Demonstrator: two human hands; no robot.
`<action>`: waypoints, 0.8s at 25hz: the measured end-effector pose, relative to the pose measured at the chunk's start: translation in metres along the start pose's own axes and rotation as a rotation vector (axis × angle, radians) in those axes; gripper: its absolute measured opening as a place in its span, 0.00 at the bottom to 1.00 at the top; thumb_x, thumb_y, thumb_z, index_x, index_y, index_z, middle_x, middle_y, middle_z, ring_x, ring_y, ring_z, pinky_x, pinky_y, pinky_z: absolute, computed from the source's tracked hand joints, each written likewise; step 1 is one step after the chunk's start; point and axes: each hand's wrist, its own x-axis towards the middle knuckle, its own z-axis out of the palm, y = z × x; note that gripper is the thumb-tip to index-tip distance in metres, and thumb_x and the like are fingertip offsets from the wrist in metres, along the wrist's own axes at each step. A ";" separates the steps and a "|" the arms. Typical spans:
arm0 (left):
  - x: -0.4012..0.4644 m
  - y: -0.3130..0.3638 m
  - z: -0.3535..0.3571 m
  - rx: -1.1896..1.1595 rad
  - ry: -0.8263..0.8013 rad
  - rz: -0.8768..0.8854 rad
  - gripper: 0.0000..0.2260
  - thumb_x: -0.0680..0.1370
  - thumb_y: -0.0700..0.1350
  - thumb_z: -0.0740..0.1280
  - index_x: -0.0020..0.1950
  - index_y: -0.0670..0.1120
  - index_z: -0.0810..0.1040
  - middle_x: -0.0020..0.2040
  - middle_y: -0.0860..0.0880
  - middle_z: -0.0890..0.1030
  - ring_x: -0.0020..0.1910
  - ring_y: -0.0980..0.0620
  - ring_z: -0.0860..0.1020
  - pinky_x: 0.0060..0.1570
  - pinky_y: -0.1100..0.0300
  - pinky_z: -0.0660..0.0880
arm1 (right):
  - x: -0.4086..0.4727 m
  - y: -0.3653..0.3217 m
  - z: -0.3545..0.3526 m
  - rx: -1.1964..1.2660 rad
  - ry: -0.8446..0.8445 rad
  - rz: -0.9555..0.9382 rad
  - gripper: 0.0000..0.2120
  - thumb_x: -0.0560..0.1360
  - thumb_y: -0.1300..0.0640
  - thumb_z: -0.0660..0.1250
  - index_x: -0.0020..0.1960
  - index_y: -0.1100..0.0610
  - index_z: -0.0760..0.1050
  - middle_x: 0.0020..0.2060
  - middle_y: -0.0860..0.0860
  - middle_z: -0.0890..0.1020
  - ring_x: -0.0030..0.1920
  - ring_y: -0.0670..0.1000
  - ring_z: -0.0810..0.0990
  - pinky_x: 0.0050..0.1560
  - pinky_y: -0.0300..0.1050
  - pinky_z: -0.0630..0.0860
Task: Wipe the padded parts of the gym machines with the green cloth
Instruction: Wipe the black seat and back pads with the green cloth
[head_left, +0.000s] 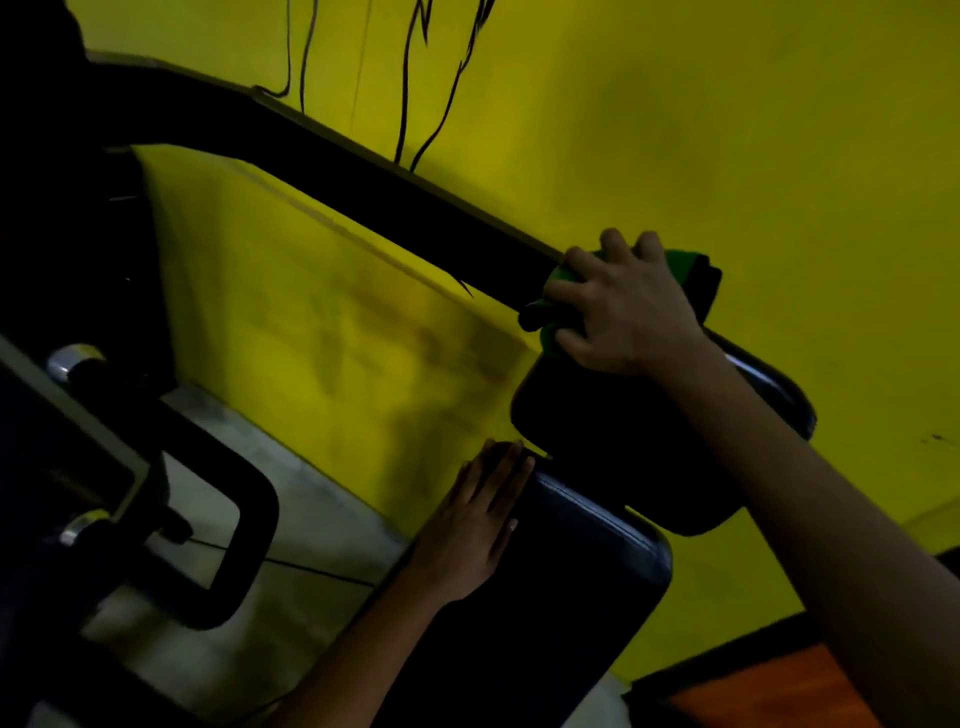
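Two pads are sitting in front of you, and you are working on the upper pad (623, 447) while bracing on the lower pad (587, 582). Your right hand (628, 306) is gripping the green cloth (680, 262), fingers curled over it, at the top edge of that upper pad, right where the black frame bar (363, 176) is meeting it. The cloth is looking bunched into a wad, with only a little of it showing past your knuckles and below your thumb.

Your left hand (478, 519) is lying flat and holding nothing, fingers straight along the near edge of the lower pad, just beside the gap between the two.

You are probably getting more out of each pass if you are spreading the cloth flatter under your palm, since a wad is touching only a narrow strip. From this top edge, you are best pulling down in long overlapping strokes towards yourself, wrapping over the rounded sides where sweat is likely collecting. Keep the left hand steadying the machine, as the upper pad may be pivoting on its bar. The light is dim here, so you are judging coverage by feel more than by sight.
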 end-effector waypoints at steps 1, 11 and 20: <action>0.000 0.000 0.000 -0.009 0.012 0.008 0.28 0.83 0.49 0.56 0.79 0.47 0.47 0.79 0.50 0.46 0.78 0.46 0.44 0.74 0.50 0.56 | 0.001 -0.006 -0.001 -0.037 -0.003 -0.029 0.28 0.66 0.42 0.50 0.51 0.55 0.81 0.47 0.59 0.78 0.52 0.64 0.74 0.51 0.56 0.60; -0.014 -0.013 -0.014 -0.079 -0.041 0.113 0.29 0.82 0.42 0.58 0.79 0.46 0.47 0.79 0.49 0.47 0.78 0.47 0.46 0.71 0.55 0.62 | 0.002 -0.081 0.004 -0.170 -0.302 -0.333 0.20 0.77 0.42 0.55 0.64 0.50 0.73 0.60 0.53 0.75 0.63 0.58 0.66 0.64 0.59 0.58; -0.021 -0.016 -0.018 -0.065 -0.063 0.138 0.30 0.79 0.42 0.56 0.79 0.45 0.48 0.79 0.49 0.47 0.78 0.48 0.48 0.59 0.64 0.73 | -0.010 -0.054 0.012 -0.292 -0.106 -0.169 0.16 0.68 0.40 0.67 0.50 0.46 0.82 0.52 0.50 0.81 0.58 0.60 0.76 0.60 0.59 0.67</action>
